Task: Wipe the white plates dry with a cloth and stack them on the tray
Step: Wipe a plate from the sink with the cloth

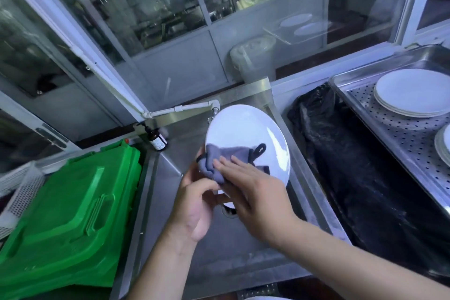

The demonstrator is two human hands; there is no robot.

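Note:
A white plate [246, 131] is held tilted above the steel sink [219, 251]. My left hand [197, 204] grips its lower left rim, fingers curled round the edge. My right hand [255, 192] presses a grey cloth [233, 156] flat against the plate's lower face with straight fingers. At the right, a perforated steel tray [399, 134] carries a stack of white plates [414, 91], and the edge of a second stack [444, 146] shows at the frame's right border.
A green plastic bin [70, 214] stands left of the sink. A brown pump bottle [157, 140] and a white tap pipe [185, 107] sit behind the sink. A black bag [341, 153] fills the basin between sink and tray. Glass cabinets line the back.

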